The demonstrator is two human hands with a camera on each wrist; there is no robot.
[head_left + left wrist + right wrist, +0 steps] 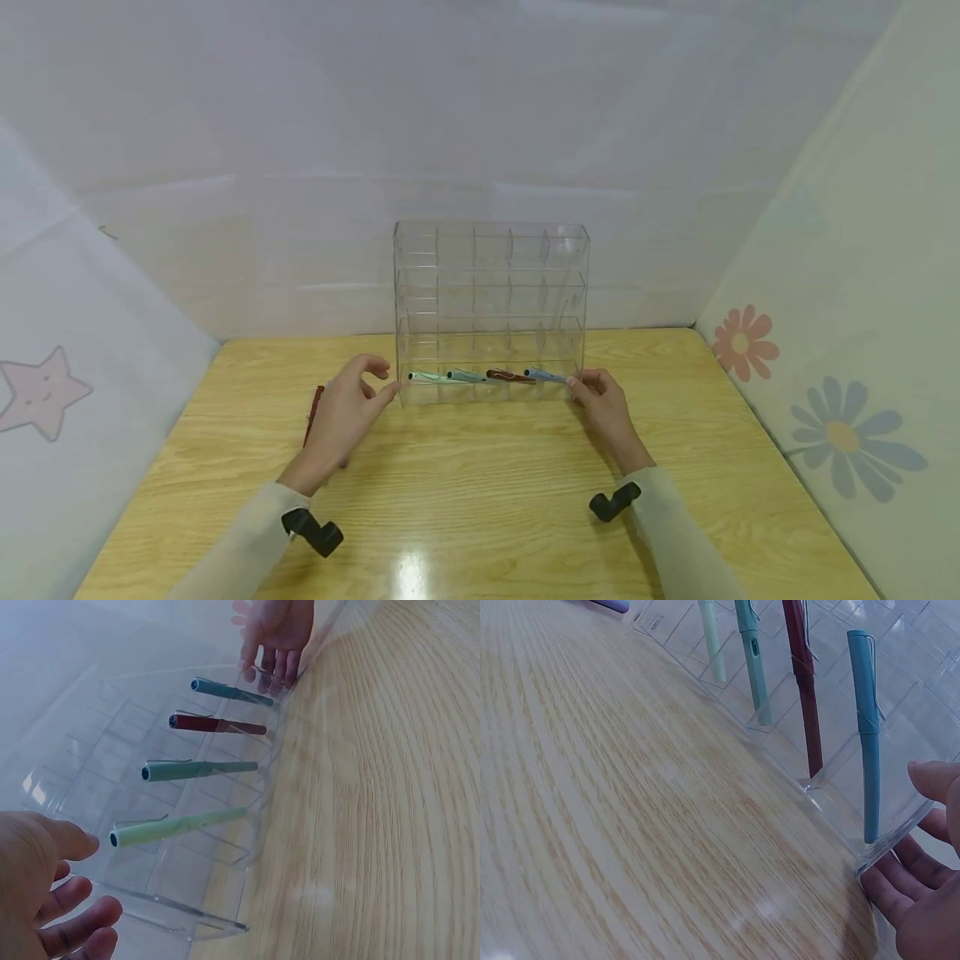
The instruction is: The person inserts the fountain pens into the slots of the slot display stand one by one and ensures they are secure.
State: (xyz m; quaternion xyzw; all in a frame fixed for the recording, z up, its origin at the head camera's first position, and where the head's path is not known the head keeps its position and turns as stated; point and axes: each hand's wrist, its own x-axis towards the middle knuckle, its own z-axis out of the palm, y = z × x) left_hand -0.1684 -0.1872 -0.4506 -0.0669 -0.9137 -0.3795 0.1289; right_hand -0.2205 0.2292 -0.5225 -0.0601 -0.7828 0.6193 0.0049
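Note:
A clear acrylic pen rack (491,300) with tiers of divided compartments stands upright on the table. Its lowest row holds a pale green pen (176,826), a teal-green pen (199,770), a dark red pen (803,682) and a blue pen (866,697), all leaning in separate compartments. At the rack's lower left side hovers my left hand (348,410), thumb and fingers apart with nothing between them. My right hand (609,412) grips the lower right side, with the thumb at the front and the other fingers along the outer wall.
Beside my left hand, partly hidden by it, a dark red pen (313,410) lies on the wooden table (465,500). The tip of a purple pen (611,604) shows on the tabletop. White sheeting (300,167) rises behind the table and along both sides.

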